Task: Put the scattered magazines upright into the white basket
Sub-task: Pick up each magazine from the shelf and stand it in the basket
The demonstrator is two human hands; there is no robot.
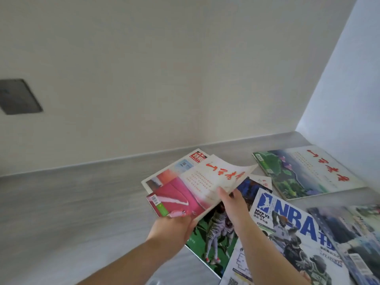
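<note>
A pink-and-cream magazine [197, 186] with red script is lifted off the grey floor [82, 202], held by both hands. My left hand [174, 227] grips its near lower corner. My right hand [232, 202] pinches its right edge. Under it lie a magazine with a red logo [174, 171] and a green sports magazine [216, 239]. An NBA magazine [292, 229] lies to the right, with a green landscape magazine [304, 171] farther back. The white basket is not in view.
A blue-toned magazine [353, 239] lies at the right edge and a white printed sheet [236, 268] at the bottom. Walls meet in a corner [296, 130] behind the pile. A dark wall plate [18, 97] is at left. Bare floor stretches left.
</note>
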